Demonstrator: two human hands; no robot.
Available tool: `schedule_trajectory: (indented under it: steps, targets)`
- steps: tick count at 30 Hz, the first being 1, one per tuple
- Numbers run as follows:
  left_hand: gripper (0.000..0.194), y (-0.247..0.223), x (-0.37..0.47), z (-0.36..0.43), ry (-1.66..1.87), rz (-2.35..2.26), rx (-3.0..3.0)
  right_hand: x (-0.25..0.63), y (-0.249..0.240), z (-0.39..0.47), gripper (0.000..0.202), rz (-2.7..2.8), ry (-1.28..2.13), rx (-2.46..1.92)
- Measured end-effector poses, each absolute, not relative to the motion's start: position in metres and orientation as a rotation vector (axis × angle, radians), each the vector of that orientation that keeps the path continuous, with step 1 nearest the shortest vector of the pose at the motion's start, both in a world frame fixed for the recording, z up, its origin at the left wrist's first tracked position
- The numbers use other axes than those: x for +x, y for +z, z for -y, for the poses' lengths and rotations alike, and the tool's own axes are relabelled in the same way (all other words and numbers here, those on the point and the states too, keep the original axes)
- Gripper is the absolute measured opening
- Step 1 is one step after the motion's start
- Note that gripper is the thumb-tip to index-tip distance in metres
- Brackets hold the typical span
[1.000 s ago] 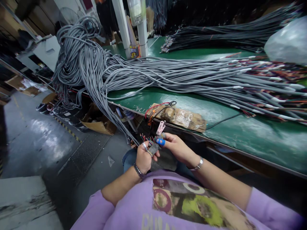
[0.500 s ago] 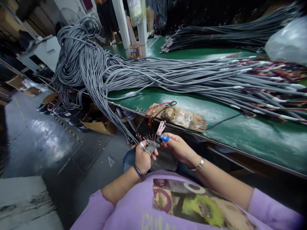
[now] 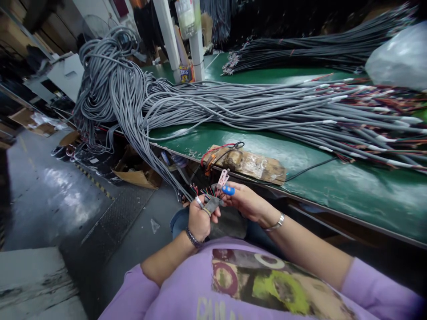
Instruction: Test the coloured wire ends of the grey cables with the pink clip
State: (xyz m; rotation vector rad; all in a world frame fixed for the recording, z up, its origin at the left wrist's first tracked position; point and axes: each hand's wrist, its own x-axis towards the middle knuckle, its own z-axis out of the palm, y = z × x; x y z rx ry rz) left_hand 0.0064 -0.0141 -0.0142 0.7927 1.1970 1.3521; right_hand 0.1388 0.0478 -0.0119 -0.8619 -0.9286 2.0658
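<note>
Left hand (image 3: 199,222): curled round the thin coloured wires (image 3: 207,192), tips fanned above my thumb, presumably so each strand stands apart.
Right hand (image 3: 248,201): fingertips drawn in narrow beside those wires; whether a strand is pinched, I cannot tell.
Blue wrap (image 3: 228,190): on a right-hand digit, likely guarding skin.
Hanging cables (image 3: 160,165): drop over the bench edge toward my left hand, probably bringing ends within lap reach.
Grey bundle (image 3: 216,100): lengthwise on the green bench (image 3: 320,178), likely to limit tangling.
Pink clip (image 3: 223,178): upright just beyond my fingers; its mounting is hidden.
</note>
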Motion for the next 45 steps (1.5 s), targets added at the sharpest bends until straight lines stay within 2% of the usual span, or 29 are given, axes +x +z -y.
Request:
schedule_trajectory:
  steps: [7, 16, 22, 29, 33, 35, 41, 45]
  targets:
    - [0.033, -0.022, 0.007, 0.017, 1.337, -1.232, 0.831, 0.135, -0.01, -0.039, 0.033, 1.167, 1.836, -0.956]
    - [0.033, -0.024, 0.008, 0.021, 1.366, -1.303, 0.828, 0.13, -0.009, -0.028, 0.037, 1.155, 1.689, -1.043]
    - [0.035, -0.019, 0.006, 0.02, 1.375, -1.286, 0.807, 0.127, -0.013, -0.025, 0.036, 1.031, 1.793, -1.004]
    - [0.031, -0.013, 0.001, 0.019, 1.375, -1.198, 0.772, 0.144, -0.022, -0.045, 0.033, 0.611, 2.009, -0.953]
    - [0.033, -0.007, 0.003, 0.019, 1.331, -1.167, 0.778, 0.144, -0.02, -0.057, 0.031, 0.667, 2.136, -0.881]
    - [0.033, -0.005, 0.004, 0.018, 1.316, -1.147, 0.78, 0.14, -0.018, -0.058, 0.035, 0.779, 2.094, -0.84]
    - [0.029, -0.006, 0.003, 0.012, 1.31, -1.147, 0.788, 0.131, -0.02, -0.056, 0.048, 1.019, 1.579, -0.978]
    - [0.029, -0.01, 0.004, 0.011, 1.296, -1.149, 0.765, 0.129, -0.021, -0.06, 0.05, 0.849, 1.839, -0.825]
